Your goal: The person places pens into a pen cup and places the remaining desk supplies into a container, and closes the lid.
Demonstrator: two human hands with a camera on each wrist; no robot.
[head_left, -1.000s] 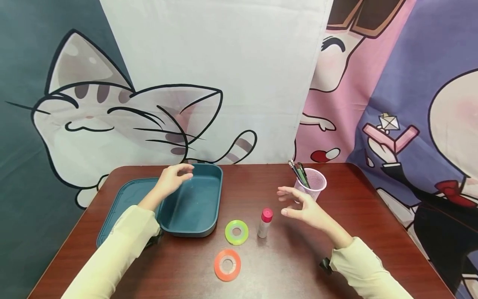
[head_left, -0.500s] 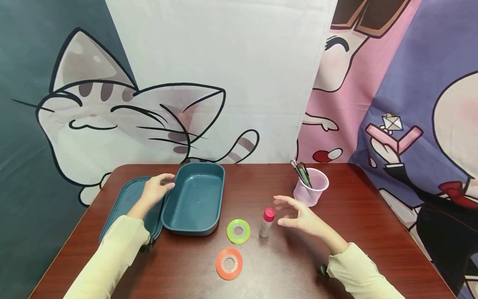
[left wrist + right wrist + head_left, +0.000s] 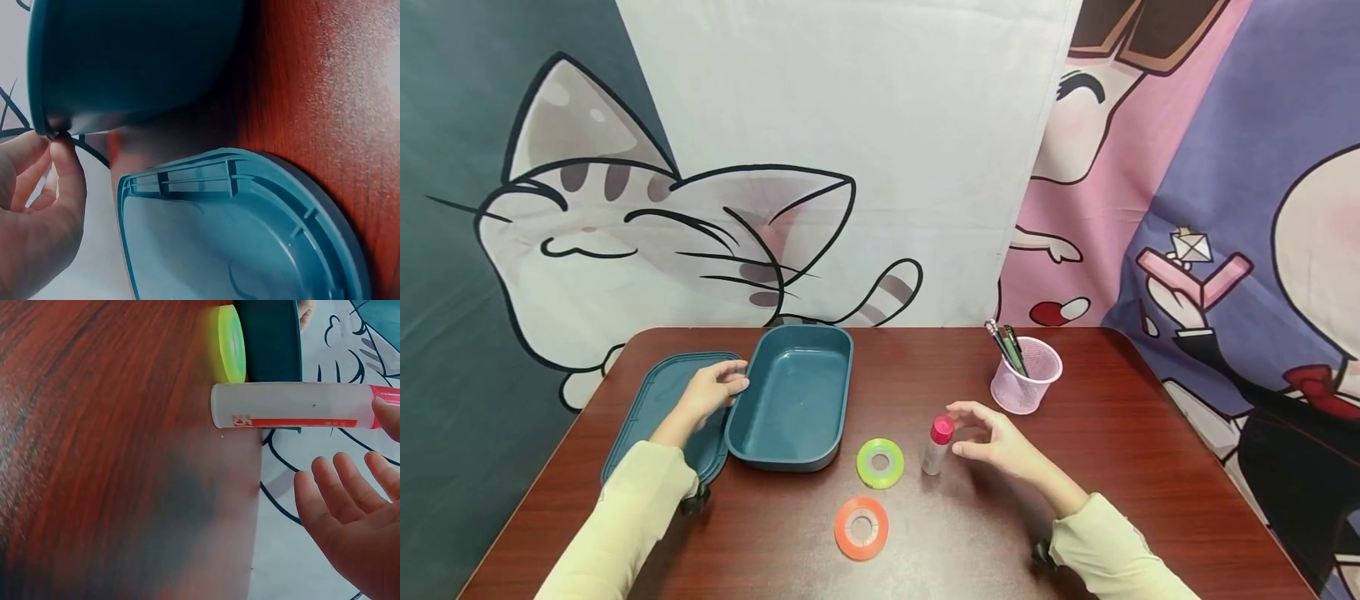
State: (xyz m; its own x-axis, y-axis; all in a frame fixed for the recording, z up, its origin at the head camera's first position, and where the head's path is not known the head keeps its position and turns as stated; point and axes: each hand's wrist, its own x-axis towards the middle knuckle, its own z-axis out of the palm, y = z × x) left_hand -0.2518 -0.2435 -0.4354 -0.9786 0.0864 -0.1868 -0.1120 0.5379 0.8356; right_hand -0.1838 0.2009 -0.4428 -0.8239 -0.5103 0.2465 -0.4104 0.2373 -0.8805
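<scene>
A deep teal plastic box (image 3: 790, 400) stands open-topped on the table. At its left rim is my left hand (image 3: 706, 395), thumb and fingertips pinching the edge; the left wrist view shows them meeting at the rim (image 3: 39, 75). Under that forearm lies the matching teal lid (image 3: 658, 400), inner side up. Upright on the table stands a glue stick (image 3: 933, 458) with a white body and pink-red cap. My right hand (image 3: 996, 442) is just right of its cap, thumb and fingers spread apart. In the right wrist view the thumb (image 3: 389, 419) overlaps the cap (image 3: 386, 394); contact is unclear.
Left of the glue stick lie a green-yellow tape roll (image 3: 880, 464) and an orange tape roll (image 3: 861, 528). A pink mesh pen cup (image 3: 1024, 387) holding several pens stands behind the right hand. A printed cloth (image 3: 880, 167) hangs behind the brown table (image 3: 760, 542).
My left hand has moved left from over the box to its left rim. My right hand has come left and slightly nearer, up to the glue stick.
</scene>
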